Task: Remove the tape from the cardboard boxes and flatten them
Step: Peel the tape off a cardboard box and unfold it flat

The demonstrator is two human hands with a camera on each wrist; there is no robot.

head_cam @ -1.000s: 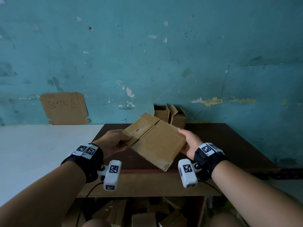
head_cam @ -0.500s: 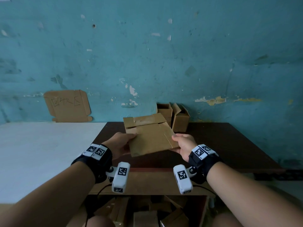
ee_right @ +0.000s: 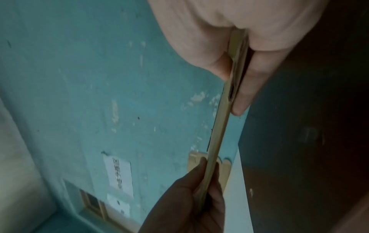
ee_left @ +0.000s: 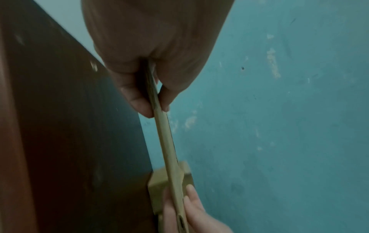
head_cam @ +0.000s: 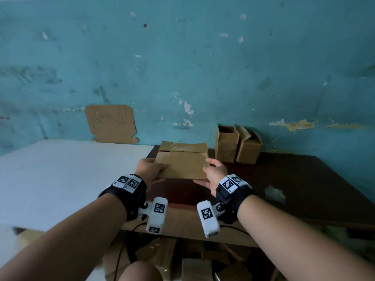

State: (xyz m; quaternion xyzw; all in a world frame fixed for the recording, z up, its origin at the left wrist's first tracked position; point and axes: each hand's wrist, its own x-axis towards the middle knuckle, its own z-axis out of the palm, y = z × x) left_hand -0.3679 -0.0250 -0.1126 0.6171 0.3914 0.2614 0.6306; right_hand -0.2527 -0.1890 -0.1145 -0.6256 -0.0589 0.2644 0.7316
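A flattened brown cardboard box (head_cam: 181,162) is held level above the dark table (head_cam: 304,191), its far flap folded up. My left hand (head_cam: 151,171) pinches its left edge between thumb and fingers. My right hand (head_cam: 215,174) pinches the right edge the same way. In the left wrist view the flattened box (ee_left: 167,141) shows edge-on as a thin strip running from my left hand (ee_left: 151,100) to my right hand (ee_left: 185,209). The right wrist view shows the same thin box edge (ee_right: 217,130) between my right hand (ee_right: 235,82) and my left hand (ee_right: 201,186).
Two small open cardboard boxes (head_cam: 237,146) stand at the back of the table against the teal wall. A flat cardboard sheet (head_cam: 111,123) leans on the wall above a white surface (head_cam: 60,175). More cardboard (head_cam: 168,258) lies under the table.
The flattened box has turned from a tilted diagonal to level and square to me, and has moved away towards the wall. Both hands have kept their hold on its edges.
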